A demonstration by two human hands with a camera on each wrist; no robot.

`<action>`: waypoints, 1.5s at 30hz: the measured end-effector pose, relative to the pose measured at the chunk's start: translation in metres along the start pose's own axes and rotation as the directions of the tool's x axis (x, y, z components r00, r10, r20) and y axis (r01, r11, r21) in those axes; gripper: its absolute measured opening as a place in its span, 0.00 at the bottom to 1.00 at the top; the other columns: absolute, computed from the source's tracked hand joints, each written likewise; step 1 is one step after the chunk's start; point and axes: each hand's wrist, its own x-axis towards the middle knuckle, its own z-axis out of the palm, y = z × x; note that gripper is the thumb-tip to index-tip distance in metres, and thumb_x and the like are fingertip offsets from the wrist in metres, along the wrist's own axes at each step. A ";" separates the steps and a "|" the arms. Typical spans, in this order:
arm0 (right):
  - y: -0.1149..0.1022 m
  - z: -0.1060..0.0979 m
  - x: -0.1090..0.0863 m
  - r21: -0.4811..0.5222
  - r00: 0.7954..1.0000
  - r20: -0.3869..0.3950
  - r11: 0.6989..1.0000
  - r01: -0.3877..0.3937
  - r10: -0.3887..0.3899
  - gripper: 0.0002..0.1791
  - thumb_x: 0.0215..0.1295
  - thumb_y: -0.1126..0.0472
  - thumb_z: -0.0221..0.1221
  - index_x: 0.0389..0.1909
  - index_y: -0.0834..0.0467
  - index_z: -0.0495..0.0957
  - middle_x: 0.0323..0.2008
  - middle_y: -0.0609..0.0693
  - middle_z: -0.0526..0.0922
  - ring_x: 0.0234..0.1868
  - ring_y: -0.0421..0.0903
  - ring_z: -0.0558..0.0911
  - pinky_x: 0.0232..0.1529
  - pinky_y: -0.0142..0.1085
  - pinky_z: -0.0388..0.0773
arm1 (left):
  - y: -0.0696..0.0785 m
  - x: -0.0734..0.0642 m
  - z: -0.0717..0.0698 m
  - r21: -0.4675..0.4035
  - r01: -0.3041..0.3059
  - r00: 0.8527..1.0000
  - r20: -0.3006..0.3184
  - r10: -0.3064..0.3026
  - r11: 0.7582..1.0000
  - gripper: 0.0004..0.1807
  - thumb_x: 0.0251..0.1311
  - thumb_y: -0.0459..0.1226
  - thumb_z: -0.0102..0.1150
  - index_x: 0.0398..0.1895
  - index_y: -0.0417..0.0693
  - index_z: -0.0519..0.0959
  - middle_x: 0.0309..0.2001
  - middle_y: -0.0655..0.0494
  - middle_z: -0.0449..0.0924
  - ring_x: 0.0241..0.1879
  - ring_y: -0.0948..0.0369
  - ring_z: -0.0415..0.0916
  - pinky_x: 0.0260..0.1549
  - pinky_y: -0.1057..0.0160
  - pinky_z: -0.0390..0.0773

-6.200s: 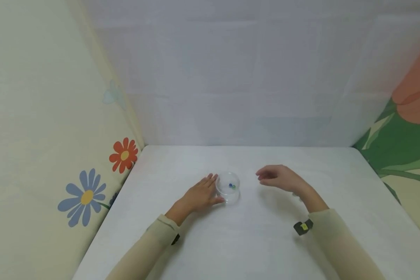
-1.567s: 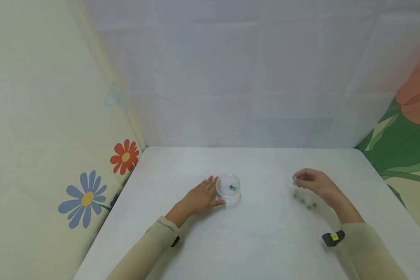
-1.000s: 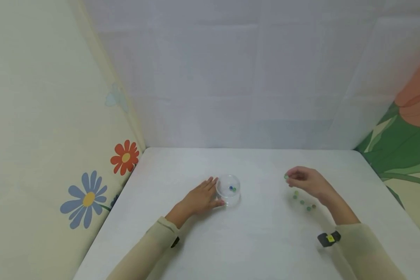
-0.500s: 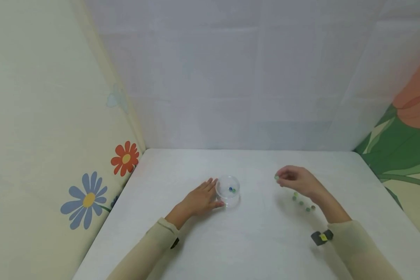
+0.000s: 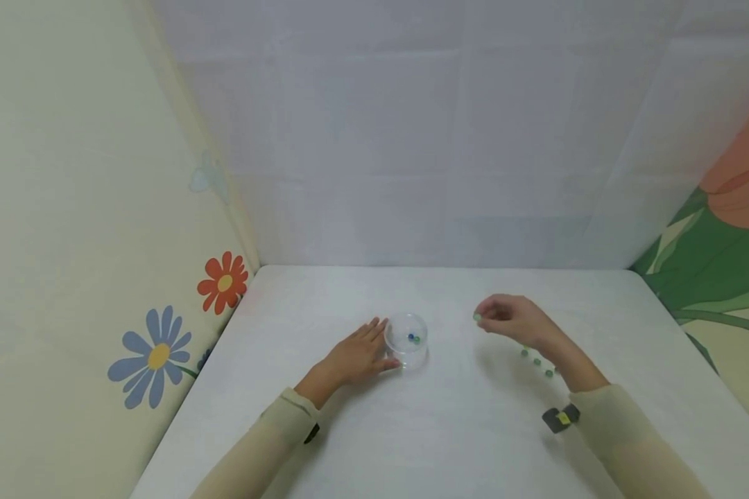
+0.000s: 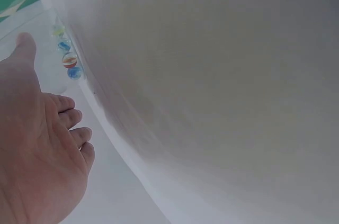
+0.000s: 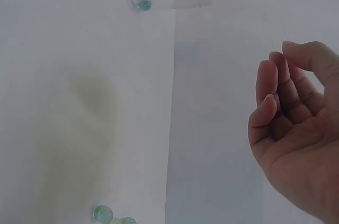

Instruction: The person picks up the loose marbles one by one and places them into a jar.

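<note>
While cup stays, pinched marble nearer

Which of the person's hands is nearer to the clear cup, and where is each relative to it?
Left. The left hand is right beside the clear cup, at its left side; the right hand is apart, to its right, pinching a marble.

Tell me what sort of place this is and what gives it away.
Probably a small indoor booth set up for recording: a white table stands against a plain, creased backdrop, with printed flowers on the side wall and a small black device at the right wrist.
</note>
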 end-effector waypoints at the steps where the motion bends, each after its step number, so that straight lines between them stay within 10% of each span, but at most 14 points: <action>1: -0.001 0.001 0.001 0.000 1.000 0.000 1.000 0.000 0.000 0.10 0.68 0.59 0.65 0.48 0.56 0.81 0.41 0.50 0.85 0.44 0.47 0.83 0.48 0.40 0.82 | 0.000 0.000 0.000 0.001 0.000 1.000 0.000 0.000 1.000 0.51 0.70 0.67 0.42 0.81 0.38 0.48 0.81 0.46 0.49 0.80 0.51 0.43 0.79 0.55 0.47; 45: -0.037 0.037 0.040 -0.125 0.976 0.165 0.978 0.167 -0.146 0.08 0.67 0.63 0.65 0.45 0.58 0.83 0.36 0.46 0.85 0.38 0.43 0.81 0.41 0.36 0.83 | 0.006 -0.002 -0.005 0.030 0.002 1.000 0.005 -0.002 1.000 0.51 0.71 0.66 0.42 0.80 0.37 0.49 0.80 0.44 0.50 0.80 0.50 0.45 0.79 0.54 0.48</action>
